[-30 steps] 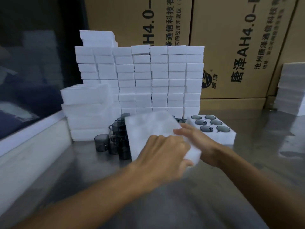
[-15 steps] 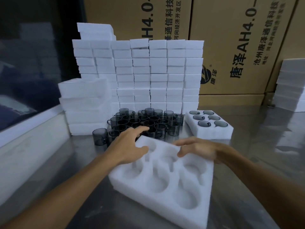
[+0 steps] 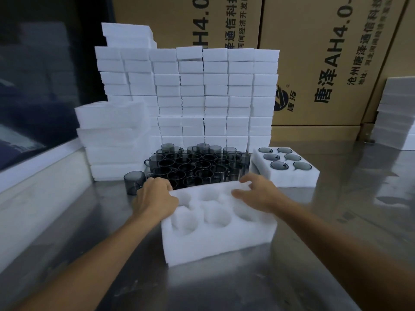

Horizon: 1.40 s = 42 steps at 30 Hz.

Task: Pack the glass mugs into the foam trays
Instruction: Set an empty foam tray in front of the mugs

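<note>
Foam tray (image 3: 220,241) held at its far edge: left hand (image 3: 155,198) curls its fingers (image 3: 160,184) round the far-left corner, and right hand (image 3: 258,194) hooks over the far-right edge, thumb spread on top. It sits near centre on the steel table (image 3: 314,254). Grey glass mugs (image 3: 197,164) cluster just beyond it, and a filled tray (image 3: 289,179) lies far right.

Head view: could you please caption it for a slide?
An empty foam tray held by left hand and right hand before glass mugs, beside a filled tray.

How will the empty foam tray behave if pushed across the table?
Being hollowed white foam, the empty foam tray is probably light and fairly stiff. On the shiny metal table it will likely slide easily and could skew.
</note>
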Each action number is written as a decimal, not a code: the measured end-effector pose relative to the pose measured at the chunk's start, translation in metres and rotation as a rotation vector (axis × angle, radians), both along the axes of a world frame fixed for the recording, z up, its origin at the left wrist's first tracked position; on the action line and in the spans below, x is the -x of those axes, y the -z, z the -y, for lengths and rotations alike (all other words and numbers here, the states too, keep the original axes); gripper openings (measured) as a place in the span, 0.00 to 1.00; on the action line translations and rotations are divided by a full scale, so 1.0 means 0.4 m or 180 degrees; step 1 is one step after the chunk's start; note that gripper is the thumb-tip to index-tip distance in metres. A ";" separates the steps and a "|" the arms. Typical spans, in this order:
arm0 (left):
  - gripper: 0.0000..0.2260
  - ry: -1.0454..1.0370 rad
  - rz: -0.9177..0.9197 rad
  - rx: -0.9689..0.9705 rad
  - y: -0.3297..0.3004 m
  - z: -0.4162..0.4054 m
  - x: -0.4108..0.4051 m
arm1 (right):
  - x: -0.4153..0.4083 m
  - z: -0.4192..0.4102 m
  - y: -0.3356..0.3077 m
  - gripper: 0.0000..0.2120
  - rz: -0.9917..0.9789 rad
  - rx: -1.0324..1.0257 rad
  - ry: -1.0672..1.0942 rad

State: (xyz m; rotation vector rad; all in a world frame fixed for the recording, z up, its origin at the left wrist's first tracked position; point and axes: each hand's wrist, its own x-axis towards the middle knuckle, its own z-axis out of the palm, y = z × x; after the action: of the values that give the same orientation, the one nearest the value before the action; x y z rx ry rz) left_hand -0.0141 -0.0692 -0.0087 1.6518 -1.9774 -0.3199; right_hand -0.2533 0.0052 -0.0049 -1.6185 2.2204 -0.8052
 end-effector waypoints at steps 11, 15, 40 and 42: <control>0.09 -0.0168 -0.0424 0.0157 0.013 0.065 0.018 | -0.011 0.027 0.044 0.15 0.0786 0.0442 0.0593; 0.04 -0.0103 -0.0174 0.0151 0.002 0.074 0.019 | -0.012 0.030 0.046 0.15 0.0999 0.0472 0.0594; 0.17 0.0440 0.0047 0.0387 -0.029 0.121 -0.086 | 0.054 0.018 0.046 0.09 0.2328 0.1630 0.0993; 0.17 0.0432 0.0069 0.0524 -0.060 0.111 -0.087 | 0.049 0.016 0.017 0.10 0.2101 0.1833 0.0848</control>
State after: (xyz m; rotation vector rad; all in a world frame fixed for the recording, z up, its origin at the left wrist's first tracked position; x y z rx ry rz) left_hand 0.0206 -0.1136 0.0154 1.4281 -2.0774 -0.1839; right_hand -0.2729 -0.0013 -0.0117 -0.9995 1.8086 -1.8659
